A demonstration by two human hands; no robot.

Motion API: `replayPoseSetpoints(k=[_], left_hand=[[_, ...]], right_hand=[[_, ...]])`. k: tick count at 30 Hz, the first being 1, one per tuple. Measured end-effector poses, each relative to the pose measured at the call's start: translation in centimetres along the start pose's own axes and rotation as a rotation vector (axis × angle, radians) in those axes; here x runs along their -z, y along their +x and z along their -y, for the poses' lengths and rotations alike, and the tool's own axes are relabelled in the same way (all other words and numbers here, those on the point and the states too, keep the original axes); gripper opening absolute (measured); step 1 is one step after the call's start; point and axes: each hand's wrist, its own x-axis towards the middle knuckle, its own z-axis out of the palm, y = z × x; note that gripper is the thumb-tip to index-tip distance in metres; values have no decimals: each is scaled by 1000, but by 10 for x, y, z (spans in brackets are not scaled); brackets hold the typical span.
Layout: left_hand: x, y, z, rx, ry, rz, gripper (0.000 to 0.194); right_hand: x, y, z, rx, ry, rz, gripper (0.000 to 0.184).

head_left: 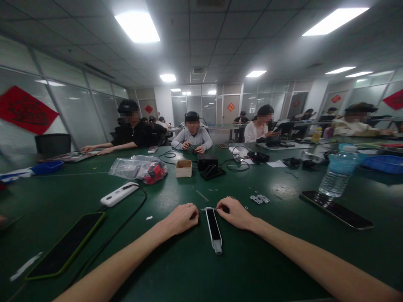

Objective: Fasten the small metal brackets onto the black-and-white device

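Note:
A slim device with a long black screen, a pale rim and a grey tapered tip [214,230] lies on the green table between my hands, tip toward me. My left hand [182,218] rests at its far left side, fingers curled together. On the opposite side, my right hand [234,212] has its thumb and fingers drawn into a pinch near the device's far end. Something thin shows by the fingertips at that end, too small to name. Whatever either hand holds is hidden. Several small grey metal plates [260,199] lie beyond my right hand.
Left are a green-edged phone [67,245], a white power strip [119,194] and its black cable. A plastic bag [135,167], a small open box [184,169] and a black stand [212,172] sit ahead. Right, a water bottle [338,174] stands by another phone [336,209]. People sit opposite.

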Motion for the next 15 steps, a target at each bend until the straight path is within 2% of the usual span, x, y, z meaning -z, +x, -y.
replayPoseSetpoints(k=[6, 10, 15], left_hand=[[-5, 3, 4, 87, -182, -117, 18], [-5, 4, 6, 110, -289, -116, 15], [-1, 3, 3, 144, -320, -106, 16]], right_hand=[[1, 0, 0, -6, 15, 7, 18], [0, 1, 0, 7, -15, -5, 19], [0, 1, 1, 7, -3, 1, 19]])
